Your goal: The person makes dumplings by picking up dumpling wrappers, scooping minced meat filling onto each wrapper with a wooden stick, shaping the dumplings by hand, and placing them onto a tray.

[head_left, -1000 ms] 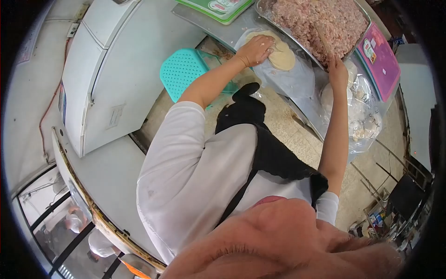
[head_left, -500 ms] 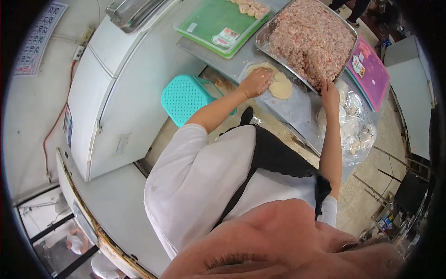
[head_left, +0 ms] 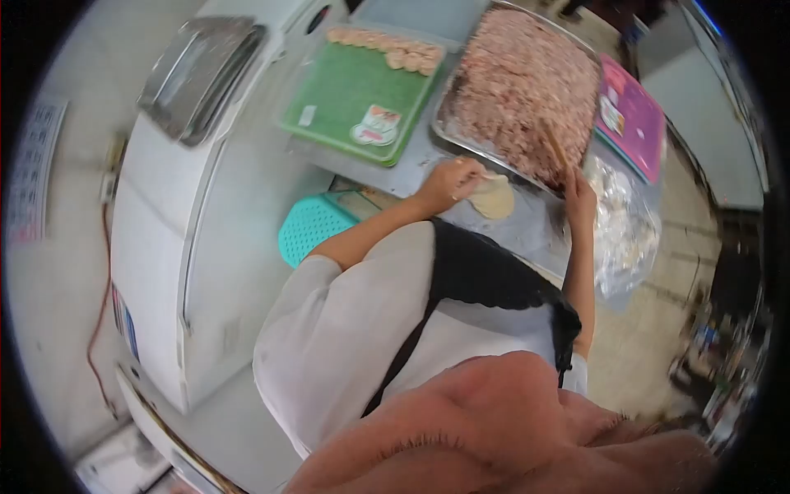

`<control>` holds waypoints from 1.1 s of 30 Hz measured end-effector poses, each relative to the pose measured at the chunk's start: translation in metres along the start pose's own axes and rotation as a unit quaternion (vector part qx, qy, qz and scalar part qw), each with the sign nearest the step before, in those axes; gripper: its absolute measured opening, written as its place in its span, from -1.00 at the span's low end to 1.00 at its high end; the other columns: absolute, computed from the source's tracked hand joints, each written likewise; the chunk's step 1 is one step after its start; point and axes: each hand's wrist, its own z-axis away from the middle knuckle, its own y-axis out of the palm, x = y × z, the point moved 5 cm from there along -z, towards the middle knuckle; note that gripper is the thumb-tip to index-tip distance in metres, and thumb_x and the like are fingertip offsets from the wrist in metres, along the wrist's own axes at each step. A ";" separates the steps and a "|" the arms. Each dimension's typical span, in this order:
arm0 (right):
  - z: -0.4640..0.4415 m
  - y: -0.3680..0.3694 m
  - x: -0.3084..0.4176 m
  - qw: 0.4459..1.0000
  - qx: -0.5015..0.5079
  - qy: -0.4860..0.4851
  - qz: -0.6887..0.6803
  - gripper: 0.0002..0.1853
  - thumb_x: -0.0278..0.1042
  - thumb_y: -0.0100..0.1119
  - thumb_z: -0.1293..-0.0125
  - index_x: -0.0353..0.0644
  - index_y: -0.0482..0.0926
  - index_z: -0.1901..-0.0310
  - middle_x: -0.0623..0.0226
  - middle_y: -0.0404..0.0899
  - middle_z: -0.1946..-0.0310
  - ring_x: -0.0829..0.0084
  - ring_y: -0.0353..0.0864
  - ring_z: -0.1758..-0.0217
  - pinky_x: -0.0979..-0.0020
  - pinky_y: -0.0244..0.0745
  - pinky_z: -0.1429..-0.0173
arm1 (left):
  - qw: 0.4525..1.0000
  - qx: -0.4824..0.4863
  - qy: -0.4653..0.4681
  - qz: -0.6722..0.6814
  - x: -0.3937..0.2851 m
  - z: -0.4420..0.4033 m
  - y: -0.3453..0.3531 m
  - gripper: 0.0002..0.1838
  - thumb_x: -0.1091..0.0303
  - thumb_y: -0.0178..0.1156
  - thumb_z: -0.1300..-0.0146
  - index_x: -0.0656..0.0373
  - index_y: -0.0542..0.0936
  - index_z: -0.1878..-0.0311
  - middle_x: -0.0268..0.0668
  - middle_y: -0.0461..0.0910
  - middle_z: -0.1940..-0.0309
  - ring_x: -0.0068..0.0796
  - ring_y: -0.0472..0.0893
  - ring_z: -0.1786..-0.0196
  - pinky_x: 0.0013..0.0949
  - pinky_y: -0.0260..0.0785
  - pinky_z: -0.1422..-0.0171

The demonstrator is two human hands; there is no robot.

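Note:
My left hand [head_left: 449, 183] is closed, its fingers pinching the edge of a thin round dough wrapper [head_left: 494, 200] at the near side of the work table. My right hand [head_left: 580, 196] grips a wooden stick [head_left: 556, 148], whose far end reaches into ground meat filling [head_left: 518, 78]. The filling is heaped in a large metal tray [head_left: 469, 149]. Left of it, a green-bottomed plastic tray [head_left: 341, 99] has pale filled dumplings [head_left: 411, 58] lined along its far side. A clear plastic bag [head_left: 621, 235] with pale contents lies beside my right forearm.
A pink lid [head_left: 638, 123] lies right of the meat tray. A turquoise perforated stool [head_left: 313, 224] stands below the table at left. Metal pans [head_left: 202, 78] sit on a white freezer [head_left: 164, 247] along the left side. A white appliance [head_left: 708, 99] stands at far right.
My left hand has gone from lying over the dough to pinching the wrapper's edge. My right hand still holds the stick in the filling. The head view has shifted, showing more of the green-bottomed tray.

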 end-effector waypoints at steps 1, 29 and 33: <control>0.001 -0.005 0.008 1.000 -0.011 -0.015 0.017 -0.63 -0.03 -0.05 -0.41 -0.18 0.58 0.23 0.00 0.58 0.37 -0.05 0.57 0.25 0.13 0.42 0.22 | 0.999 -0.003 -0.023 0.038 0.002 -0.004 -0.005 -0.85 0.38 0.17 -0.20 0.20 0.50 0.20 -0.18 0.55 0.32 -0.23 0.56 0.25 -0.25 0.42 0.13; -0.024 -0.004 0.033 0.936 0.243 -0.148 0.209 -0.53 0.02 -0.06 -0.35 -0.20 0.65 0.43 0.02 0.61 0.51 -0.01 0.63 0.39 0.03 0.51 0.28 | 0.971 -0.021 -0.144 0.191 0.021 -0.035 -0.055 -0.77 0.39 0.04 -0.34 0.21 0.60 0.03 -0.28 0.62 0.09 -0.49 0.56 0.02 -0.41 0.37 -0.11; -0.023 0.007 0.051 0.899 0.295 -0.142 0.291 -0.49 0.06 -0.07 -0.37 -0.21 0.65 0.44 -0.02 0.60 0.51 -0.06 0.62 0.39 0.00 0.51 0.24 | 0.992 0.049 -0.092 0.078 0.030 -0.014 -0.045 -0.78 0.39 0.04 -0.34 0.20 0.61 0.07 -0.23 0.62 0.10 -0.48 0.55 0.01 -0.40 0.35 -0.12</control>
